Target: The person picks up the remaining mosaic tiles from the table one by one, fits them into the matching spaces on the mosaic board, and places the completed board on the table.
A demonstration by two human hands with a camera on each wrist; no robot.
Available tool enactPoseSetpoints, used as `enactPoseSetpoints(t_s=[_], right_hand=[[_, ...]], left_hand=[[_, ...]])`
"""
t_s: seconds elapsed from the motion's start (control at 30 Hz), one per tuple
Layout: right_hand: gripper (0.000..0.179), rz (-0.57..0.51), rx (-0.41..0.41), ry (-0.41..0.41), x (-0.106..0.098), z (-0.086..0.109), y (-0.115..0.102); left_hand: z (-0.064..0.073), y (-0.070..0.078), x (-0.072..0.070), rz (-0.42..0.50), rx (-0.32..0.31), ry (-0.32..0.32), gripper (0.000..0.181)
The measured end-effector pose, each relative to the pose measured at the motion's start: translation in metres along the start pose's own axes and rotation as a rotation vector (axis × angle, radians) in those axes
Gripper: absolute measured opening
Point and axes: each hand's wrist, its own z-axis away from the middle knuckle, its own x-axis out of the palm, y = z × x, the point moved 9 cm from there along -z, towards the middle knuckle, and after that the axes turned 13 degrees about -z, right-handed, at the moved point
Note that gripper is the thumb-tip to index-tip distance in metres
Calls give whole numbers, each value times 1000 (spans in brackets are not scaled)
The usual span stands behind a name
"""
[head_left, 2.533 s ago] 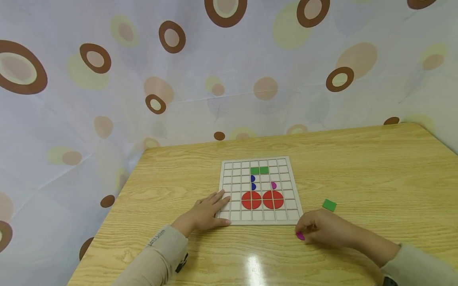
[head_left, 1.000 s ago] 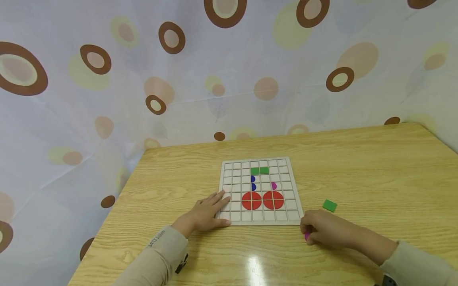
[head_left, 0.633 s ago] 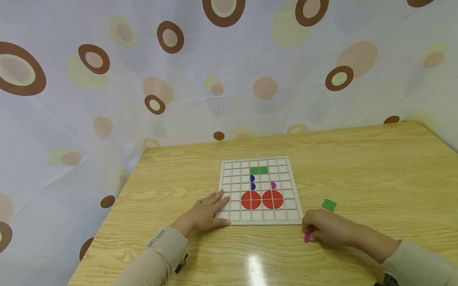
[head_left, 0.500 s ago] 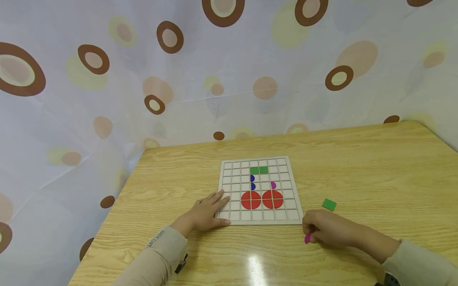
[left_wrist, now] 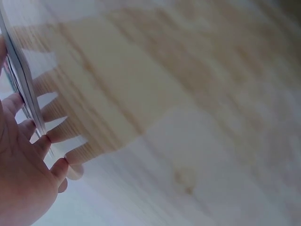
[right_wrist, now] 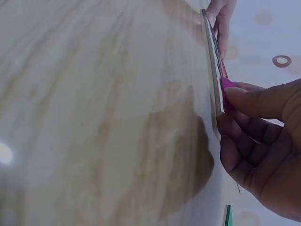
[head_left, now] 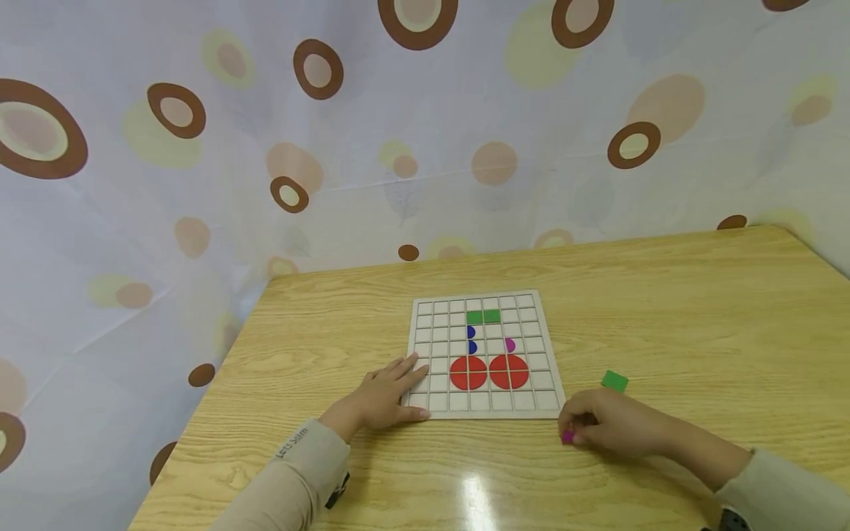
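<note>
A white grid board [head_left: 438,404] lies on the table. My left hand [head_left: 381,394] rests on its left edge, fingers spread and straight; the left wrist view also shows those fingers [left_wrist: 42,146] at the edge. Just off the board's lower right corner, my right hand [head_left: 617,424] pinches a small magenta piece [head_left: 567,437] between thumb and fingers. The right wrist view shows the magenta piece [right_wrist: 226,94] partly covered by the thumb. On the board sit two green squares [head_left: 482,316], two blue half-discs [head_left: 471,339], one magenta half-disc [head_left: 510,345] and two red discs [head_left: 508,372] made of quarters.
A loose green square [head_left: 614,381] lies on the wooden table [head_left: 697,332] right of the board, just beyond my right hand. A patterned cloth [head_left: 438,206] hangs behind the table's far edge.
My right hand has shifted slightly right and turned the magenta piece in its fingertips, beside the board's corner. The left hand and the pieces on the board have stayed put.
</note>
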Motion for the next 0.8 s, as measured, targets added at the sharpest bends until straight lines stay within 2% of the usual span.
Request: enactPoseSetpoints(t_s=[0.2, 0.37, 0.8], right_hand=[[6, -42, 59, 61, -12, -3, 2], [6, -53, 83, 147, -25, -9, 3], [10, -81, 160, 343, -58, -36, 13]], left_hand=[[0, 1, 0, 6, 0, -2, 72], [-1, 0, 0, 6, -1, -4, 72], [0, -1, 1, -2, -2, -10, 71]])
